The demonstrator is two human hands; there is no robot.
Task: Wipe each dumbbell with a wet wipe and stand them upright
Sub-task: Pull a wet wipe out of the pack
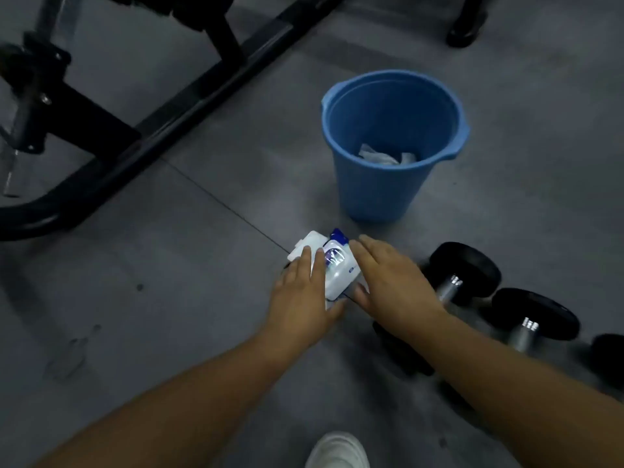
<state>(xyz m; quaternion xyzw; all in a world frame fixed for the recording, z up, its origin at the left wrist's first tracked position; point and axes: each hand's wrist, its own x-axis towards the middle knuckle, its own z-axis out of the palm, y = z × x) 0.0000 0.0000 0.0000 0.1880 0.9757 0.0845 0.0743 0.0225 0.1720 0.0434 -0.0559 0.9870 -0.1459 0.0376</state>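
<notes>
At far left the black steel frame of a gym machine [141, 130] runs across the grey floor [169, 298], its tubes slanting up toward the top of the view.

Near the middle, the left hand [300, 298] lies on the wet wipe pack [337, 270]. Its fingers are straight and flat over the pack's left half, and its thumb rests along the pack's near end; nothing is clasped. The pack lies flat on the floor, white with a blue label. Its white lid [307, 246] is flipped open toward the far left, just past the fingertips.

The right hand [388, 278] sits against the pack's right side. Its fingers are stretched out and relaxed, the thumb touches the near right corner, and it grasps nothing. The pack lies between the two hands and touches both.

At the bottom edge, below the forearms, the toe of a white shoe [337, 450] shows.

Beyond the pack stands a blue plastic bucket [371, 190], upright and near the pack but apart from it. A few crumpled white wipes [385, 157] lie at its bottom.

To the right, the dumbbells lie on their sides with chrome handles and black round heads. The nearest dumbbell [466, 268] is just beside the right wrist, and the forearm partly hides its near head. A second dumbbell [537, 312] lies just beyond it to the right. A third dumbbell [607, 359] is cut off by the frame's edge.
</notes>
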